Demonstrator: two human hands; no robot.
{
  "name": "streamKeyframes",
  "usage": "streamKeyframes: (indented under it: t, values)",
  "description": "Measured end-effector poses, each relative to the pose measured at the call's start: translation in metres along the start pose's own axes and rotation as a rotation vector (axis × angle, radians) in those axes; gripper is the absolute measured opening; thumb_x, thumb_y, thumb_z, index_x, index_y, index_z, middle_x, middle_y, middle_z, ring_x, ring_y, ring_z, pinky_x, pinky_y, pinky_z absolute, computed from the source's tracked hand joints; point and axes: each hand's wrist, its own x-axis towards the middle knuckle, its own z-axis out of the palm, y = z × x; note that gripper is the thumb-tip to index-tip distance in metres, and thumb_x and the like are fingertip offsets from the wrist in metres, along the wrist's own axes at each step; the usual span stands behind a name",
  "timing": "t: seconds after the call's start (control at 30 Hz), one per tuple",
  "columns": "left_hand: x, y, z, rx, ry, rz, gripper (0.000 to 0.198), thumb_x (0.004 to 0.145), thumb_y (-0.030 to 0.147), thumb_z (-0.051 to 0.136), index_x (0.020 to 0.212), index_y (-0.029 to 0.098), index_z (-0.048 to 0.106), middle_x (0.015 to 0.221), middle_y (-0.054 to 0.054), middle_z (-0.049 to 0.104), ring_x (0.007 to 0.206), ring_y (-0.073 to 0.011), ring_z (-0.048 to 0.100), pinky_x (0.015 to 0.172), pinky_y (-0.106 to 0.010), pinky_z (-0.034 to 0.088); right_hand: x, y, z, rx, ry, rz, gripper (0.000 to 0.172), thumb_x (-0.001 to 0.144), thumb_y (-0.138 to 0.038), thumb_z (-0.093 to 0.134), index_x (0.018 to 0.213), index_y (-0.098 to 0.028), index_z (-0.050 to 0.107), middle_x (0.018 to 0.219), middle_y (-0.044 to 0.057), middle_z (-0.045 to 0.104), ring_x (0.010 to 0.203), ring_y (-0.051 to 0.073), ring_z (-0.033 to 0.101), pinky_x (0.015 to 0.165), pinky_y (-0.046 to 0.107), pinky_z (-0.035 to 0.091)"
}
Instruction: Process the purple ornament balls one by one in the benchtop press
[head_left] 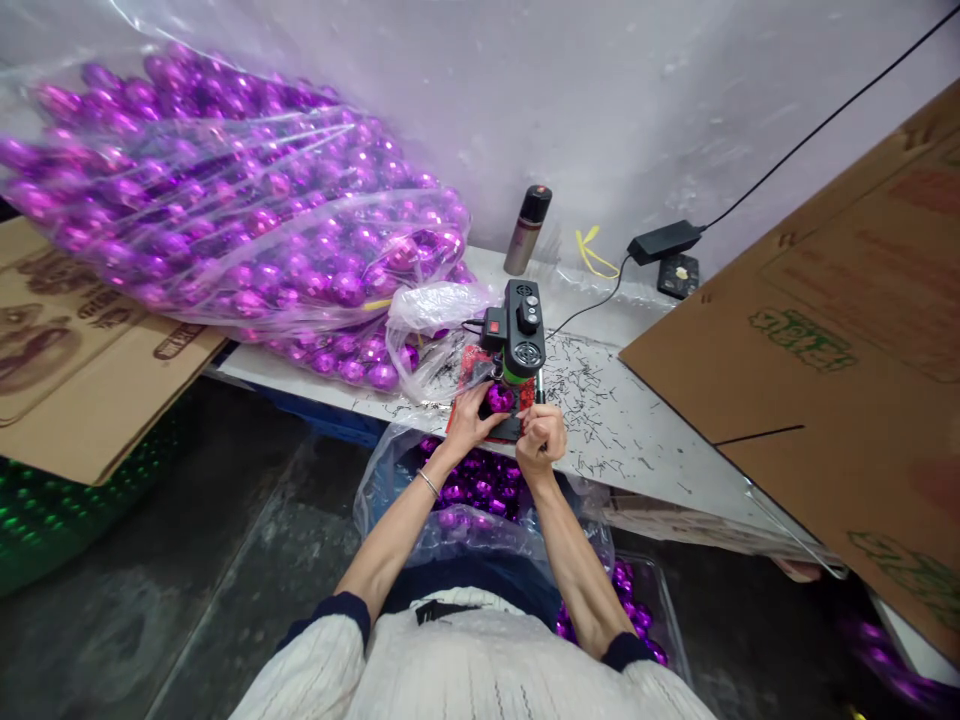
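Note:
A small black machine with a red switch stands at the table's front edge, on a red and black base. Under its head sits a shiny purple ball. My left hand holds the ball from its left side, thumb and fingers around it. Just right of the ball, my right hand is closed, its fingers curled beside the machine's base; what it pinches, if anything, is too small to make out.
A big clear bag of purple balls covers the table's left. Behind the machine stands a spray can. Cardboard boxes rise on the right. Black bits litter the white tabletop. An open bag of purple balls is below my hands.

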Motion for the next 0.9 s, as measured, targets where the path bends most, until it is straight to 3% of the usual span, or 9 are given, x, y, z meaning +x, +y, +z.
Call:
streamKeyframes:
  t: [0.17,0.23,0.33,0.47,0.57,0.63,0.7,0.8,0.9]
  values:
    - [0.005,0.0,-0.001,0.003,-0.013,-0.01,0.06,0.088,0.048,0.075,0.136,0.017,0.059,0.134,-0.019,0.069,0.128,-0.0324,0.064,0.11,-0.052,0.048,0.008,-0.008,0.002,-0.025,0.015,-0.021,0.038,0.105,-0.033,0.037,0.068,-0.024,0.042,0.066,-0.003,0.053,0.058,0.011,0.058,0.058,0.027,0.047]
    - [0.007,0.0,0.0,0.009,-0.016,-0.004,0.062,0.085,0.048,0.078,0.136,0.017,0.059,0.133,-0.018,0.069,0.127,-0.0329,0.065,0.109,-0.053,0.048,0.025,-0.018,0.0,-0.04,0.042,0.042,0.037,0.105,-0.029,0.036,0.069,-0.023,0.043,0.066,-0.002,0.052,0.058,0.011,0.056,0.057,0.026,0.044]
    - [0.001,0.002,0.002,0.037,0.007,0.021,0.065,0.087,0.047,0.076,0.141,0.017,0.056,0.136,-0.019,0.067,0.129,-0.0331,0.064,0.109,-0.053,0.049,0.06,-0.036,-0.003,-0.062,0.044,0.27,0.038,0.104,-0.034,0.04,0.068,-0.023,0.047,0.064,-0.003,0.052,0.057,0.011,0.053,0.06,0.028,0.043]
    - [-0.04,0.009,-0.002,0.125,0.011,0.124,0.064,0.098,0.039,0.063,0.154,0.019,0.041,0.147,-0.021,0.057,0.139,-0.0312,0.056,0.112,-0.053,0.047,0.084,-0.05,-0.009,-0.047,-0.017,0.355,0.039,0.103,-0.035,0.045,0.067,-0.022,0.051,0.064,-0.003,0.054,0.058,0.01,0.052,0.062,0.028,0.043]
    - [-0.077,0.015,-0.017,0.222,-0.067,0.215,0.073,0.093,0.049,0.067,0.156,0.022,0.04,0.155,-0.022,0.049,0.144,-0.0346,0.049,0.114,-0.057,0.044,0.074,-0.048,-0.01,-0.02,-0.002,0.288,0.038,0.102,-0.029,0.047,0.065,-0.022,0.051,0.064,-0.003,0.054,0.062,0.011,0.054,0.064,0.028,0.043]
    - [-0.082,0.016,-0.032,0.272,-0.08,0.232,0.081,0.087,0.059,0.071,0.154,0.023,0.043,0.156,-0.022,0.046,0.145,-0.037,0.047,0.114,-0.058,0.043,0.065,-0.046,-0.008,0.002,0.01,0.246,0.037,0.102,-0.025,0.048,0.065,-0.022,0.052,0.064,-0.002,0.055,0.063,0.012,0.055,0.064,0.028,0.043]
    - [-0.064,0.013,-0.051,0.31,-0.03,0.204,0.068,0.093,0.055,0.065,0.15,0.023,0.048,0.152,-0.02,0.051,0.142,-0.035,0.05,0.114,-0.056,0.044,0.059,-0.044,-0.007,0.015,0.025,0.218,0.036,0.101,-0.023,0.048,0.065,-0.021,0.052,0.064,-0.002,0.055,0.063,0.012,0.055,0.064,0.029,0.042]
    - [-0.001,0.003,-0.085,0.395,0.058,0.056,0.04,0.102,0.031,0.049,0.138,0.02,0.06,0.137,-0.017,0.063,0.132,-0.0314,0.056,0.115,-0.052,0.041,0.057,-0.044,-0.005,0.014,0.041,0.198,0.036,0.1,-0.021,0.049,0.064,-0.021,0.052,0.064,-0.002,0.055,0.063,0.012,0.056,0.063,0.029,0.042]
    - [0.063,-0.011,-0.113,0.567,-0.03,-0.246,0.038,0.096,0.016,0.05,0.129,0.007,0.064,0.123,-0.026,0.067,0.124,-0.0387,0.058,0.109,-0.057,0.04,0.059,-0.045,-0.006,-0.005,0.025,0.179,0.036,0.1,-0.019,0.048,0.065,-0.021,0.052,0.064,-0.002,0.056,0.062,0.012,0.056,0.063,0.029,0.042]
